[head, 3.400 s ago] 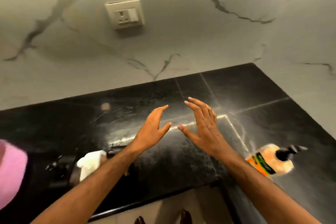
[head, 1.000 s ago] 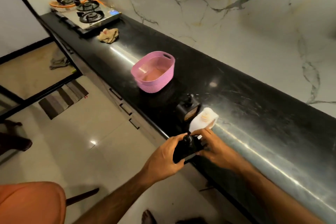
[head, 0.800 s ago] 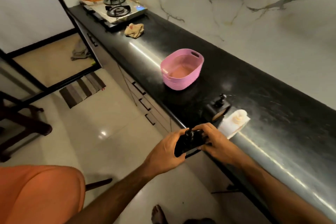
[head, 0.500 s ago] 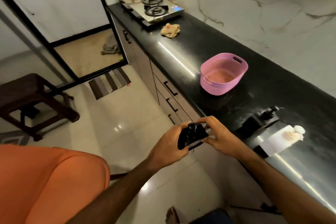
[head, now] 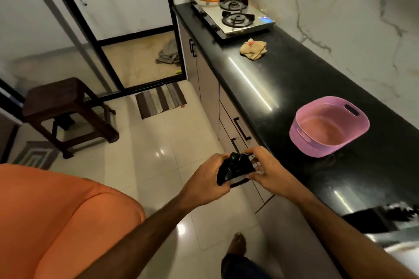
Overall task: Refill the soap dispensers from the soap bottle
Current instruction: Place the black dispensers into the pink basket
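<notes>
Both my hands hold a small black soap dispenser (head: 234, 169) with a round pump knob on top, in the air over the floor just off the black countertop's (head: 294, 88) front edge. My left hand (head: 204, 180) grips its left side. My right hand (head: 266, 169) pinches its right side with curled fingers. At the far right edge, blurred, a second dark dispenser (head: 374, 217) and a white dispenser (head: 405, 251) stand on the counter. The soap bottle is out of view.
A pink plastic basket (head: 301, 142) sits on the counter to the right of my hands. Farther back lie a crumpled cloth (head: 253, 49) and a gas stove (head: 233, 16). An orange seat (head: 56, 222), a wooden stool (head: 61, 111) and a striped mat (head: 161, 99) are on the floor side.
My view has swung left along the counter. My hands have carried the black dispenser off the counter edge, and the other two dispensers have slid to the right border.
</notes>
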The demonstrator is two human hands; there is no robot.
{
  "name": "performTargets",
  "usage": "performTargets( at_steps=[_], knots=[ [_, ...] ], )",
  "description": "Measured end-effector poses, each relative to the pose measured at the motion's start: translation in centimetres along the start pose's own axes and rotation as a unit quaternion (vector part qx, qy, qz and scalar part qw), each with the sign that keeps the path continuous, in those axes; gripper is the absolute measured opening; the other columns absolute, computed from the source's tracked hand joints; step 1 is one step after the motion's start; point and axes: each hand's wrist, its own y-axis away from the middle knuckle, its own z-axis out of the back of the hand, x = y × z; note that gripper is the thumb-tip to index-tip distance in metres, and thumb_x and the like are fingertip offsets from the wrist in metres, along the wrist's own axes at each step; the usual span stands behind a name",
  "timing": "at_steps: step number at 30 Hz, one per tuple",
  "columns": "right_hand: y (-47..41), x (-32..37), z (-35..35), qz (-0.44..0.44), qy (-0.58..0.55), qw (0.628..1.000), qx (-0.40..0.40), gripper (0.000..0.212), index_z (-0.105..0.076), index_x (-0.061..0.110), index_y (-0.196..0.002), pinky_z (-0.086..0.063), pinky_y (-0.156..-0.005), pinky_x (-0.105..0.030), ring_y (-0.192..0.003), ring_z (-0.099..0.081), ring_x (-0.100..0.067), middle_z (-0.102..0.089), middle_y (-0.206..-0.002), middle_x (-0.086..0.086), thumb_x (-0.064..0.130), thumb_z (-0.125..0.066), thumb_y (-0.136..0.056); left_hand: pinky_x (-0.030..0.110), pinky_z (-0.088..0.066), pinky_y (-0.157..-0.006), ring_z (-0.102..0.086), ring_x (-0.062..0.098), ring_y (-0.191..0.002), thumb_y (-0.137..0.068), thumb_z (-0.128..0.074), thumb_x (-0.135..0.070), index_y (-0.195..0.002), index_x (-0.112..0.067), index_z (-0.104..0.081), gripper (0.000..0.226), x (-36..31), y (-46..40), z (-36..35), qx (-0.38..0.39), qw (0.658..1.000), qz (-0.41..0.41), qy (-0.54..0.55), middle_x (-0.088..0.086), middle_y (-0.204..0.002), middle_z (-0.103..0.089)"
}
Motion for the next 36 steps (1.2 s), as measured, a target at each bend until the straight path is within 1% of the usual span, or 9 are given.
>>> performTargets(
  at_steps=[3, 10, 14, 18, 23, 27, 30, 33, 36],
  knots=[
    [-3.1, 0.2, 1.2, 0.002, -0.012, 1.000, -0.011, 0.052, -0.051, 0.026, -0.126, -0.053, -0.084, -0.012, -0.110, -0.057, -0.002, -0.048, -0.121, 0.015, 0.004, -0.075, -0.086, 0.007, -0.043, -0.092, -0.054, 0.001, -0.111, -0.081, -0.075, -0.022, -0.137, -0.021, -0.049, 0.062, 0.6, -3.3, 1.4, -0.010, 1.000, 0.001, -0.009, -0.009, -0.124, -0.058],
    [-7.7, -0.2, 6.4, -0.008, -0.043, 0.995, -0.089, 0.052, -0.050, 0.029, -0.122, -0.057, -0.089, -0.022, -0.111, -0.058, -0.009, -0.048, -0.122, 0.010, 0.008, -0.078, -0.083, 0.012, -0.049, -0.091, -0.057, 0.000, -0.108, -0.082, -0.079, -0.033, -0.131, -0.029, -0.050, 0.057, -0.6, -13.1, 3.8, -0.006, 0.998, -0.055, 0.009, -0.015, -0.119, -0.058],
    [-8.7, -1.4, 9.3, -0.019, -0.040, 0.985, -0.168, 0.053, -0.051, 0.033, -0.120, -0.058, -0.089, -0.030, -0.108, -0.060, -0.010, -0.048, -0.120, 0.015, 0.011, -0.081, -0.082, 0.011, -0.047, -0.097, -0.054, -0.002, -0.115, -0.083, -0.078, -0.023, -0.136, -0.031, -0.048, 0.062, -1.8, -18.8, 4.0, 0.034, 0.992, -0.120, 0.022, -0.017, -0.124, -0.056],
    [-8.9, -2.6, 12.3, -0.045, -0.031, 0.971, -0.234, 0.051, -0.050, 0.031, -0.122, -0.057, -0.089, -0.034, -0.108, -0.059, -0.011, -0.051, -0.120, 0.010, 0.019, -0.081, -0.083, 0.012, -0.044, -0.100, -0.053, -0.004, -0.120, -0.080, -0.077, -0.014, -0.138, -0.026, -0.049, 0.066, -3.0, -24.5, 3.5, 0.068, 0.981, -0.180, 0.029, -0.013, -0.128, -0.056],
    [-8.7, -3.7, 15.0, -0.131, -0.002, 0.931, -0.341, 0.054, -0.049, 0.043, -0.117, -0.055, -0.089, -0.030, -0.105, -0.057, -0.002, -0.053, -0.113, 0.025, 0.022, -0.083, -0.080, 0.017, -0.043, -0.105, -0.054, -0.001, -0.121, -0.077, -0.076, -0.008, -0.137, -0.023, -0.051, 0.066, -4.4, -31.6, 2.0, 0.125, 0.955, -0.264, 0.049, -0.011, -0.127, -0.058],
    [-8.1, -4.3, 16.0, -0.179, 0.048, 0.888, -0.420, 0.054, -0.055, 0.030, -0.115, -0.053, -0.084, -0.025, -0.100, -0.059, -0.007, -0.051, -0.106, 0.027, 0.017, -0.087, -0.075, 0.015, -0.041, -0.105, -0.054, -0.001, -0.120, -0.079, -0.078, -0.012, -0.134, -0.026, -0.054, 0.061, -6.2, -36.1, 0.7, 0.188, 0.924, -0.330, 0.051, -0.011, -0.125, -0.059],
    [-6.8, -4.7, 16.5, -0.200, 0.091, 0.863, -0.454, 0.054, -0.059, 0.018, -0.119, -0.049, -0.088, -0.019, -0.106, -0.061, -0.013, -0.058, -0.109, 0.019, 0.018, -0.088, -0.074, 0.021, -0.044, -0.103, -0.054, 0.001, -0.118, -0.080, -0.080, -0.020, -0.132, -0.028, -0.056, 0.058, -7.7, -38.6, -0.8, 0.235, 0.896, -0.372, 0.049, -0.013, -0.123, -0.060],
    [-4.9, -4.4, 16.5, -0.233, 0.052, 0.835, -0.495, 0.051, -0.057, 0.012, -0.120, -0.053, -0.081, -0.015, -0.100, -0.062, -0.007, -0.054, -0.114, 0.014, 0.003, -0.084, -0.077, 0.026, -0.046, -0.101, -0.054, 0.003, -0.117, -0.079, -0.082, -0.021, -0.130, -0.029, -0.059, 0.057, -9.3, -39.9, -2.5, 0.273, 0.872, -0.401, 0.058, -0.015, -0.120, -0.059],
    [-3.2, -4.3, 16.1, -0.271, 0.025, 0.817, -0.508, 0.050, -0.053, 0.019, -0.119, -0.056, -0.076, -0.017, -0.098, -0.062, -0.010, -0.051, -0.118, 0.007, 0.001, -0.081, -0.081, 0.017, -0.043, -0.099, -0.052, -0.005, -0.116, -0.079, -0.081, -0.018, -0.133, -0.032, -0.057, 0.061, -10.7, -40.1, -4.2, 0.314, 0.854, -0.409, 0.075, -0.029, -0.116, -0.054]
  ],
)
